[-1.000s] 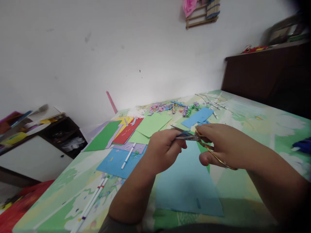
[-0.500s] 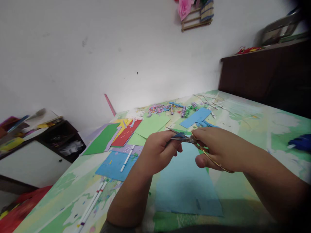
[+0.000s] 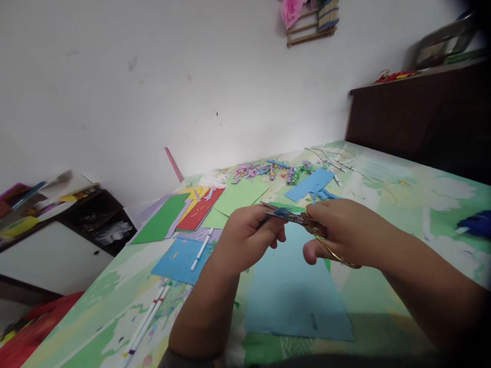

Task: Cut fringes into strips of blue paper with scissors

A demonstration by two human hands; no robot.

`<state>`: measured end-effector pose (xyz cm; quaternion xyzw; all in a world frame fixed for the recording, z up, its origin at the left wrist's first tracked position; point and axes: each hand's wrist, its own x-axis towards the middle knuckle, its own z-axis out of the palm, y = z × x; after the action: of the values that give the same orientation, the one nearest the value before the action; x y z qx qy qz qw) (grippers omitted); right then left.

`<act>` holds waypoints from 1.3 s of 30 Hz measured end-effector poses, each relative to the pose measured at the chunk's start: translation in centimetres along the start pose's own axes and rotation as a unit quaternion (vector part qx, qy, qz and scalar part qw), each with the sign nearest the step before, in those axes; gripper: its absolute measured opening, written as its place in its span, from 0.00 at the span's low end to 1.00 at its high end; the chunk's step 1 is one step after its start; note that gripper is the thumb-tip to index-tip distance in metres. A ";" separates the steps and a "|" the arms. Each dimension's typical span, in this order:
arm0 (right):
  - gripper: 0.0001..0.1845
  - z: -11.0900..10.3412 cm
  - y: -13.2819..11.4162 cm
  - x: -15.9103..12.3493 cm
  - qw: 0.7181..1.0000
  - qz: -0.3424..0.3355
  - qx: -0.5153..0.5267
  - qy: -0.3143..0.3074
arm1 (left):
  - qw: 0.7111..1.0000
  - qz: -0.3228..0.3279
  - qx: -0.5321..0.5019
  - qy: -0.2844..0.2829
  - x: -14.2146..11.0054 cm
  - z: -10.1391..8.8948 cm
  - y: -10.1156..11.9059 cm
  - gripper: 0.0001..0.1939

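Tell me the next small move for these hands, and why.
Probably ease the scissors closed gently: the right hand holds them with blades apart around the small blue paper piece, which the left hand appears to pinch, its fingers close to the blades.

there are two hands: one left hand (image 3: 245, 240) and one right hand (image 3: 347, 230), with one pair of scissors (image 3: 304, 219) and one blue scrap (image 3: 283, 211). i count one light blue sheet (image 3: 297, 294), one blue sheet (image 3: 174, 258), one dark green sheet (image 3: 163, 220), one red sheet (image 3: 201, 209) and two light green sheets (image 3: 241, 196). one pink flower (image 3: 291, 13) shows. the paper curls (image 3: 297, 175) are too small to count.
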<state>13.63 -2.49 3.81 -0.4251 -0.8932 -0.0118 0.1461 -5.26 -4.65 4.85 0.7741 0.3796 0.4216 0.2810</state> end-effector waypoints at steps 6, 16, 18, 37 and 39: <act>0.30 -0.1 0.3 0.1 1.000 0.006 -0.015 0.016 | 0.985 -0.098 -0.141 0.004 0.1 0.4 0.0 0.08; 0.28 0.0 0.8 0.5 1.000 0.013 -0.002 -0.009 | 0.962 -0.151 -0.208 -0.097 0.2 -0.4 -0.2 0.10; 0.26 0.1 0.9 0.4 1.000 0.010 0.004 -0.013 | 0.967 -0.140 -0.190 -0.095 0.2 -0.5 -0.2 0.09; 0.21 0.2 1.0 0.2 1.000 -0.002 0.028 -0.003 | 0.993 -0.108 -0.036 -0.012 0.5 0.6 0.1 0.11; 0.20 0.2 1.0 0.3 1.000 -0.001 0.024 -0.008 | 0.994 -0.104 -0.019 -0.005 0.5 0.6 0.0 0.11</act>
<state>14.20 -1.58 3.54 -0.4206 -0.8949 0.0132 0.1487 -4.60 -4.29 4.79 0.7270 0.4489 0.3930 0.3400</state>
